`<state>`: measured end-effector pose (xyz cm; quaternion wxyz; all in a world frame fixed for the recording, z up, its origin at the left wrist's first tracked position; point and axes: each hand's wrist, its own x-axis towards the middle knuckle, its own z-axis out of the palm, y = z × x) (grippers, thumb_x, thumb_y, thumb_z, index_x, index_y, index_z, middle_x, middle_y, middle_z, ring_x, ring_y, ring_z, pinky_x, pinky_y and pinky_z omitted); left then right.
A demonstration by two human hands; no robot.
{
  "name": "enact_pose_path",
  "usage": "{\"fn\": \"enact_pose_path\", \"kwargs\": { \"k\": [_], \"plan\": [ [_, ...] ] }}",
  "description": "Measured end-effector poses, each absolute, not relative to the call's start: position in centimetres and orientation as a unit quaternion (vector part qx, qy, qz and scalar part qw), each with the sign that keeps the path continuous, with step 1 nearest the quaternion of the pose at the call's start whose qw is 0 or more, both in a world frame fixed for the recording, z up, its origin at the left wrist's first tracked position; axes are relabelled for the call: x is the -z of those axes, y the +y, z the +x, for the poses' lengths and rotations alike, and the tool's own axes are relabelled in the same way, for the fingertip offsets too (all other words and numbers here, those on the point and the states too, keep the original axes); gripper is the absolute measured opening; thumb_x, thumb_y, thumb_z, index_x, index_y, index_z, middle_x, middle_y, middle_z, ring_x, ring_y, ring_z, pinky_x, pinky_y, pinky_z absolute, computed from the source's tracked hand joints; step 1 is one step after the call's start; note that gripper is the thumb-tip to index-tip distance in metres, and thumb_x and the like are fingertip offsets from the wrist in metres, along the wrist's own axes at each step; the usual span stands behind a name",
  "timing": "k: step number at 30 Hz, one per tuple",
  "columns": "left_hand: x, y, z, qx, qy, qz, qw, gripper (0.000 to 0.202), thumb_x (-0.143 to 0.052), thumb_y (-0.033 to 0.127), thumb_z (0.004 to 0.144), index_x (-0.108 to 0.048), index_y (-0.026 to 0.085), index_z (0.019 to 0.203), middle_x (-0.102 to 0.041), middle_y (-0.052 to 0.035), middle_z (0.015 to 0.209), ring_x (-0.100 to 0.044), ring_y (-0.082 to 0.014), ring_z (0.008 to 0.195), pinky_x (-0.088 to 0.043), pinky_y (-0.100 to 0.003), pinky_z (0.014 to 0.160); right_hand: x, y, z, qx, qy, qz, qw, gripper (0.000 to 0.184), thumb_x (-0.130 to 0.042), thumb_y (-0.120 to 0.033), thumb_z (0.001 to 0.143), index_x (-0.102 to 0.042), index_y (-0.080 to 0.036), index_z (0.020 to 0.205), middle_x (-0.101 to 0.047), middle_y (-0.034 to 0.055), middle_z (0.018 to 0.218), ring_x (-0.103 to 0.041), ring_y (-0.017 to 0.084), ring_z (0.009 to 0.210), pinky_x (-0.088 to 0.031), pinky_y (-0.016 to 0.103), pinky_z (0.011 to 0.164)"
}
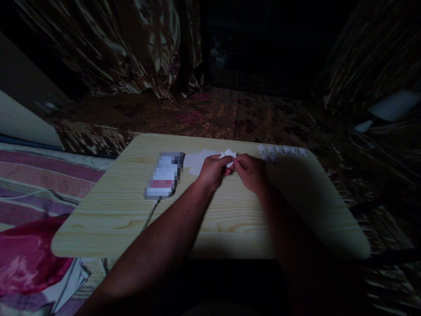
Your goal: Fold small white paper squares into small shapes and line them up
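Note:
Between my two hands, above the wooden table (230, 219), is a small white folded paper piece (228, 154) with pointed corners. My left hand (212, 170) grips it from the left, thumb across its front. At its right edge the fingers of my right hand (251, 170) are pinched together, holding that side. Flat white paper sheets (195, 161) lie just left of my left hand, partly hidden by it. Beyond my right hand stands a row of several similar folded paper pieces (279, 150), with more folded paper (271, 159) in front of the row.
A phone (164, 175), its screen blurred, lies on the table's left side with a cable (151, 215) running toward me. Patterned cloth (197, 109) covers the ledge behind. A striped bed cover (66, 175) and red shiny fabric (36, 259) are at left; a whitish lamp-like object (394, 105) stands right.

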<state>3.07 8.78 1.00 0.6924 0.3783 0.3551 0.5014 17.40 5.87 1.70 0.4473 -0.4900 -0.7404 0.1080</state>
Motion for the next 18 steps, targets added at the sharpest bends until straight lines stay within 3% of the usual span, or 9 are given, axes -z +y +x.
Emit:
{"fn": "enact_pose_path", "kwargs": {
  "k": [7,14,18],
  "plan": [
    [-0.99,8.88,2.95,-0.504,0.359,0.356,0.7,0.026,-0.078,0.03,0.061,-0.063,0.011,0.071,-0.062,-0.0028,0.058,-0.051,-0.0083,0.044,-0.034,-0.02,0.041,-1.47,6.06,16.36,-0.288,-0.602,-0.521,0.532,0.009,-0.057,-0.03,0.081,-0.058,-0.021,0.083,-0.071,0.0005,0.072,-0.07,0.016,0.066,-0.054,0.026,0.062],
    [-0.75,8.8,3.12,-0.519,0.357,0.374,0.681,0.028,-0.08,0.031,0.062,-0.064,0.011,0.073,-0.064,-0.0033,0.064,-0.052,-0.0078,0.048,-0.039,-0.02,0.046,-2.37,6.37,16.63,-0.422,-0.51,-0.546,0.513,0.028,-0.06,-0.044,0.078,-0.061,-0.017,0.071,-0.066,0.0017,0.061,-0.062,0.014,0.052,-0.051,0.025,0.051],
    [-0.6,8.67,3.28,-0.518,0.354,0.396,0.671,0.029,-0.08,0.033,0.063,-0.065,0.011,0.075,-0.066,-0.005,0.067,-0.054,-0.0086,0.05,-0.041,-0.021,0.049,-2.16,6.52,16.69,-0.477,-0.477,-0.527,0.517,0.025,-0.063,-0.04,0.074,-0.061,-0.016,0.067,-0.06,-0.0004,0.056,-0.057,0.012,0.049,-0.049,0.024,0.048]
  ]
}}
